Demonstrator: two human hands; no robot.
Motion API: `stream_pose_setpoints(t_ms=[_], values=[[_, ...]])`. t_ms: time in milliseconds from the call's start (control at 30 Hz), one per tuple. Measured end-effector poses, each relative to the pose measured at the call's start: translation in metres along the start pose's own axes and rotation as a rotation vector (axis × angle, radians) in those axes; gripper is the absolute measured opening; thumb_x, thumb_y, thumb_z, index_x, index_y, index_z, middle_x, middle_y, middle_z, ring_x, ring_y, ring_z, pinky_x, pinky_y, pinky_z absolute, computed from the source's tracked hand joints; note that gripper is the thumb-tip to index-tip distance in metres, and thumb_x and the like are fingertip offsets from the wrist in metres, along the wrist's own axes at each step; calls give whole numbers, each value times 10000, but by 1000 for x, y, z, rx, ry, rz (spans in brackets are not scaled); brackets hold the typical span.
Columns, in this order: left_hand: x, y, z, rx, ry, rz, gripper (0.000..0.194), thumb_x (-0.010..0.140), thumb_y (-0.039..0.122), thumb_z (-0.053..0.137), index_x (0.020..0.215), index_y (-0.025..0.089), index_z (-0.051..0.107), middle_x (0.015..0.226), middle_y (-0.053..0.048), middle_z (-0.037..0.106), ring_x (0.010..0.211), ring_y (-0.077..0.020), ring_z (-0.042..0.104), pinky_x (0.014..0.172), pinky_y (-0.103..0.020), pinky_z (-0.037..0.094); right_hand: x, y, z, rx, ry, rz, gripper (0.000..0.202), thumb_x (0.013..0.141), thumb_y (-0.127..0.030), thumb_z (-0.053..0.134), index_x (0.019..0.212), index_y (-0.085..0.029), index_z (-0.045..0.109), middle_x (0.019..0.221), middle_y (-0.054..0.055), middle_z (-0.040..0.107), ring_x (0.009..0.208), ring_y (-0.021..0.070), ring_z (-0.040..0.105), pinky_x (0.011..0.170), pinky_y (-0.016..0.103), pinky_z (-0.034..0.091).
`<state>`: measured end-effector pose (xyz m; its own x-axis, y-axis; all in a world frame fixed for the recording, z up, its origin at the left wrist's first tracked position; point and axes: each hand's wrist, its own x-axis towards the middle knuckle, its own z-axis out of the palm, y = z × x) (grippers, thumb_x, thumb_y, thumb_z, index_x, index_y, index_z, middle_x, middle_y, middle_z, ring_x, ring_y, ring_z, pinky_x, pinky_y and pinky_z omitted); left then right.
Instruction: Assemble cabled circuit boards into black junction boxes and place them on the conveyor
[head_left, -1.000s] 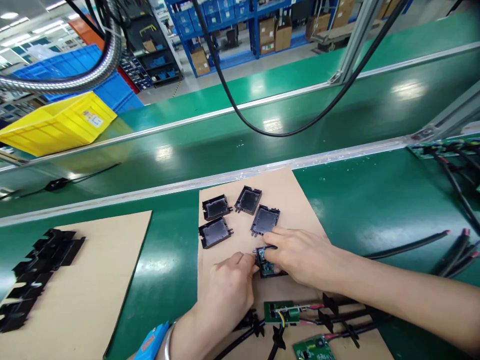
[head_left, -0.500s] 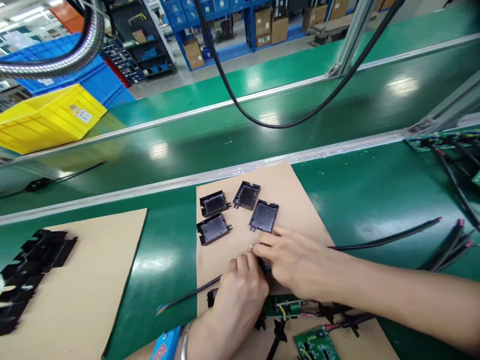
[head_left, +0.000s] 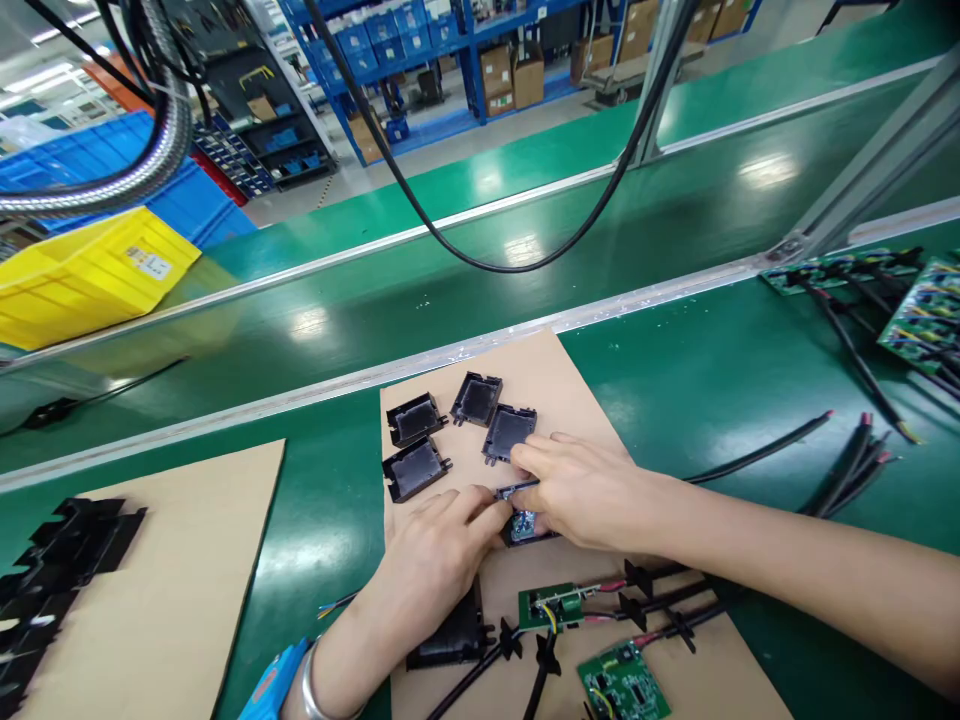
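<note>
A small black plastic case (head_left: 534,541) lies on the cardboard with a circuit board (head_left: 523,524) inside it. My left hand (head_left: 435,550) holds the case's left side between thumb and fingers. From the right, my right hand (head_left: 581,490) grips the case, its fingers bent over the board and covering part of both. Beyond them lie several open black cases, among them the closest case (head_left: 510,433). Another black case (head_left: 454,637) sits partly under my left wrist. Nearer me are a wired green board (head_left: 551,606) and a second green board (head_left: 624,684).
A cardboard sheet (head_left: 202,530) at left carries a row of black plastic parts (head_left: 64,580). Cable ends (head_left: 847,470) and more circuit boards (head_left: 926,315) are on the right. A black cable (head_left: 517,268) hangs across the front. A yellow bin (head_left: 97,280) stands far left.
The view has shifted, so the scene sits further left. My left hand has pulled back leftwards from beside my right fingers, uncovering the case with the board and the black case below.
</note>
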<state>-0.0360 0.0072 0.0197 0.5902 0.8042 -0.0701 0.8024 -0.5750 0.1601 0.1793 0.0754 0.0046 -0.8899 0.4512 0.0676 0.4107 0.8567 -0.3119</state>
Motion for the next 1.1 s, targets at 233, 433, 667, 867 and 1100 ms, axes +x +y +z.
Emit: stream_pose_setpoints(t_ms=[233,433,667,867,1100], values=[[6,-7,1,4,-43,118,290,946,71,455,1202,164,555,1044,-60,639,830,-205,600,712,-352,539,7,-5,-3,-48,-4,-31,134,880,-168,580,768,-164,652,926,77,557,899,222,480,692,340,367],[6,-14,10,-119,35,126,294,968,71,400,1188,172,568,997,-60,643,861,-191,600,768,-333,539,12,-4,-2,78,-42,64,60,799,-127,613,794,-169,656,904,62,564,883,216,513,684,330,400],[1,-15,-2,-273,62,14,338,942,169,530,1278,187,495,1203,-94,571,1060,-202,564,897,-353,510,-40,10,-27,358,71,245,359,868,-281,641,1218,-229,577,1152,57,602,1050,219,555,857,320,435],[11,-2,0,-201,-19,321,413,918,57,446,1297,206,515,1383,-46,545,1255,-223,479,1045,-393,411,-63,4,-29,335,-46,466,49,897,-205,525,883,-193,570,840,23,629,755,183,577,663,292,401],[16,3,-1,-132,-9,293,457,925,-10,343,1335,131,488,1227,-102,645,1255,-213,495,1004,-348,453,-44,-2,-17,339,-5,308,209,873,-53,406,852,-163,583,833,55,603,753,174,562,671,271,409]])
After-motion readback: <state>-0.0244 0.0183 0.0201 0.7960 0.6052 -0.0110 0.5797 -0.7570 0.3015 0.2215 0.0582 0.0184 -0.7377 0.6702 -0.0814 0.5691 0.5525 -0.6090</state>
